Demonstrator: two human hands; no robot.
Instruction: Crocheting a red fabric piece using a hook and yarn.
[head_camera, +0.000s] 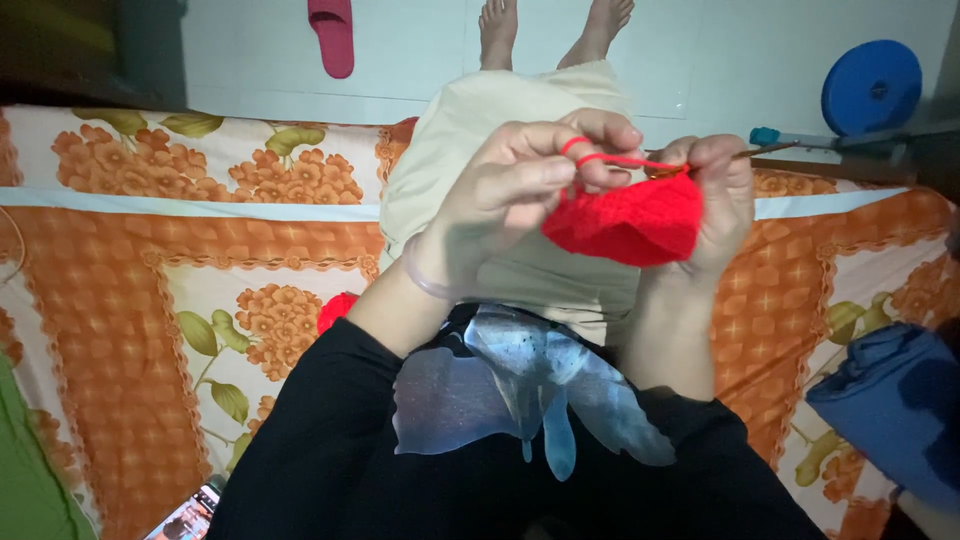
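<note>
Head view: the left hand (520, 185) is closed on the red crochet piece (628, 220), pinching its upper left edge, with red yarn (610, 158) looped over the forefinger. The right hand (715, 195) is closed too, gripping the hook (760, 150) and the piece's right edge. The piece hangs between both hands, above the lap. Bed (120, 260) spreads wide to the left; a blue roll (890, 395) crowds the right edge.
</note>
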